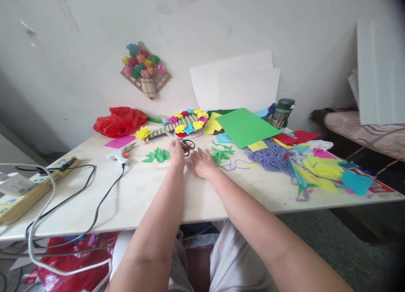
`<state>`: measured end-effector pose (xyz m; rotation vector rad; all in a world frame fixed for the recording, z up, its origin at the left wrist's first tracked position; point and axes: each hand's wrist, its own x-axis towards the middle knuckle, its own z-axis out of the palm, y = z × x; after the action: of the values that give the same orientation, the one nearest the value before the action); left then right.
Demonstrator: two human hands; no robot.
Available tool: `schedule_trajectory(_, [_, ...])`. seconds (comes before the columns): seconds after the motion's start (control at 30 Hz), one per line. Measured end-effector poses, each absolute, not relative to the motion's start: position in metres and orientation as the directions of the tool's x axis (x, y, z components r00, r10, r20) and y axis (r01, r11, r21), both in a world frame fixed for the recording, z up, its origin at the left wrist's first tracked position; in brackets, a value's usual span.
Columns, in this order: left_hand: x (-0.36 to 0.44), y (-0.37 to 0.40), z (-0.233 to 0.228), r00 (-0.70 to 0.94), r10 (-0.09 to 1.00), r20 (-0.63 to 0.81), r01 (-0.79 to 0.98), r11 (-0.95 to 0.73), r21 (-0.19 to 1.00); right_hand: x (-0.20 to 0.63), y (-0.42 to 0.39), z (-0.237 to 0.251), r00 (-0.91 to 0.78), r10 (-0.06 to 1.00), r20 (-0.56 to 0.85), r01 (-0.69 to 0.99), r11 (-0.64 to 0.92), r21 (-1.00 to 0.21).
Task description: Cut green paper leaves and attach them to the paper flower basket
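My left hand (pixel 177 153) is closed at the middle of the table, round a pair of scissors (pixel 187 145) whose black handles stick out to its right. My right hand (pixel 203 163) lies palm down on the table with its fingers spread, holding nothing. Cut green paper leaves (pixel 158 155) sit in a small group left of my left hand. Beside my right hand is a heap of green paper scraps (pixel 222 153). Behind both hands lies a woven strip decoration (pixel 172 126) with colourful paper flowers.
A hot glue gun (pixel 119 157) with a black cord and a power strip (pixel 44 184) are at left. A red plastic bag (pixel 120 121) stands behind. On the right are green paper (pixel 247 127), purple yarn (pixel 270 157), coloured scraps and a dark jar (pixel 283 112).
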<state>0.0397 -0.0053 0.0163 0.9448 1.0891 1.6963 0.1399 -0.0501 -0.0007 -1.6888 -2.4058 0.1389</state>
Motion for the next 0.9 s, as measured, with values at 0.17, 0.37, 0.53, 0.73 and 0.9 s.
schedule_trajectory(0.17, [0.042, -0.007, 0.012, -0.179, 0.98, 0.084, -0.211, -0.121, 0.97, 0.15, -0.042, 0.0, -0.147, 0.989, 0.011, 0.977, 0.147, -0.158])
schedule_trajectory(0.37, [0.046, -0.009, 0.011, -0.116, 0.991, 0.072, -0.146, -0.089, 0.985, 0.167, -0.032, -0.005, 0.0, 0.999, -0.04, 0.989, -0.006, -0.147])
schedule_trajectory(0.53, [0.051, -0.011, 0.012, -0.087, 0.995, 0.038, -0.094, -0.046, 0.995, 0.2, -0.035, -0.004, 0.063, 0.997, -0.052, 0.992, -0.068, -0.108])
schedule_trajectory(0.73, [0.052, -0.014, 0.012, -0.049, 0.998, 0.033, -0.025, -0.034, 0.999, 0.224, -0.049, 0.001, 0.179, 0.982, 0.056, 0.983, -0.176, -0.051])
schedule_trajectory(0.9, [0.053, -0.016, 0.012, -0.036, 0.999, -0.014, 0.023, 0.015, 1.0, 0.224, -0.048, 0.002, 0.083, 0.957, 0.277, 0.997, -0.083, -0.013])
